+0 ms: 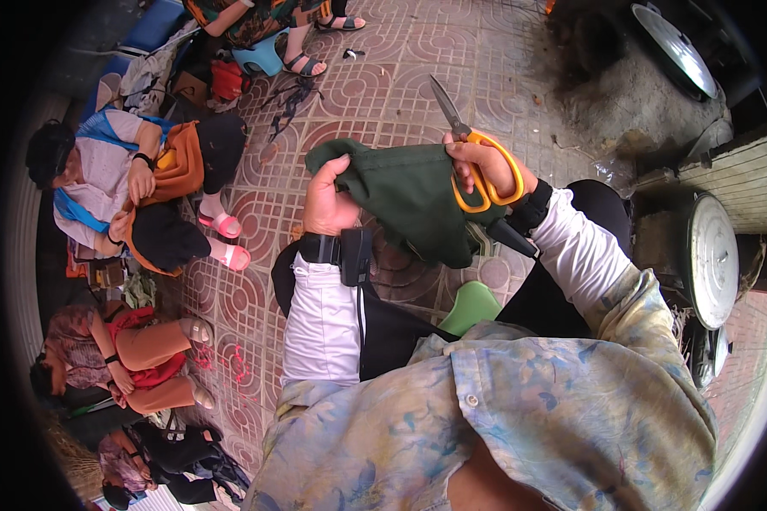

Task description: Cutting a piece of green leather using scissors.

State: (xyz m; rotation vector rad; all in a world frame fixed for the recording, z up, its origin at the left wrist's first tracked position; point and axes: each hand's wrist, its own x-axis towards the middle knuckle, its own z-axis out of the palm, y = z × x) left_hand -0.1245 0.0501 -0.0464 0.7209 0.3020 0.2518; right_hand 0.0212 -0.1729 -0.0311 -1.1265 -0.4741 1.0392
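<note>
A dark green piece of cloth point(409, 196) with a stitched seam along its upper edge is stretched between my two hands over my lap. My left hand point(331, 198) is closed on its left end, the thumb lying on top. At the right end my right hand point(490, 170) pinches the seam edge between thumb and finger. That same hand also carries scissors point(496, 183) with yellow handles, their pointed blades aimed up and away from the cloth. The lower folds of the cloth hang down between my knees.
Several people sit along the left, one with orange-brown cloth point(181, 162) in the lap. A green stool seat point(473, 308) shows between my legs. On the right stand a large lidded pot point(712, 260) and a clay stove point(631, 106). Dark scraps point(294, 102) lie on the patterned tile floor point(400, 94).
</note>
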